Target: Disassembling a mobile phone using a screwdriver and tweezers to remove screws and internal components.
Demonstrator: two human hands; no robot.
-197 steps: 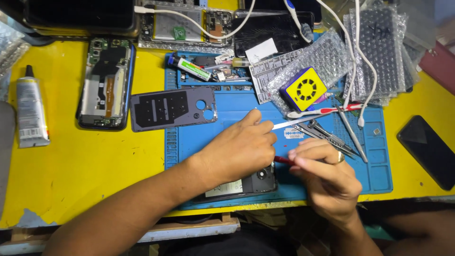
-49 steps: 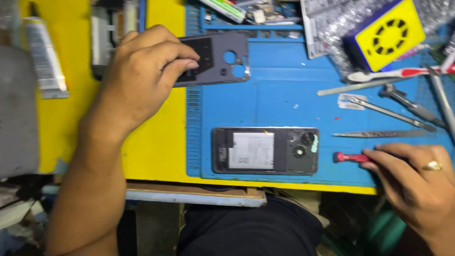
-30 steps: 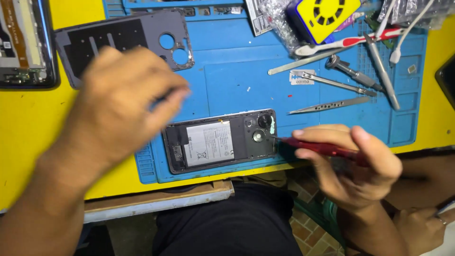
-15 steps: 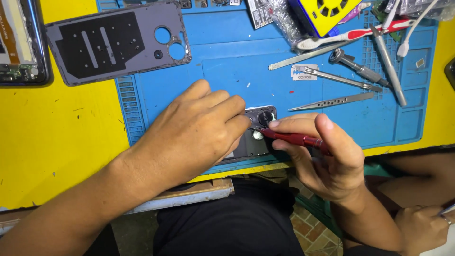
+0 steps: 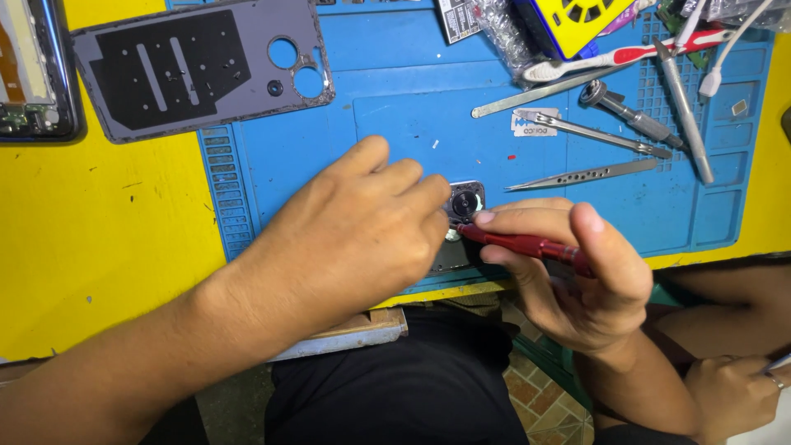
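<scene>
My left hand lies palm down over an opened phone on the blue work mat, hiding most of it; only its camera end shows. My right hand grips a red screwdriver, whose tip touches the phone just below the camera lens. The phone's grey back cover rests inside-up at the mat's far left corner.
Tweezers, a metal pry tool, a second screwdriver and a toothbrush lie on the mat's right half. Another opened phone sits on the yellow table at far left. Someone else's hand shows at bottom right.
My left hand left the back cover and came down onto the phone, holding it. My right hand brought the red screwdriver's tip to the camera end. The view shifted slightly.
</scene>
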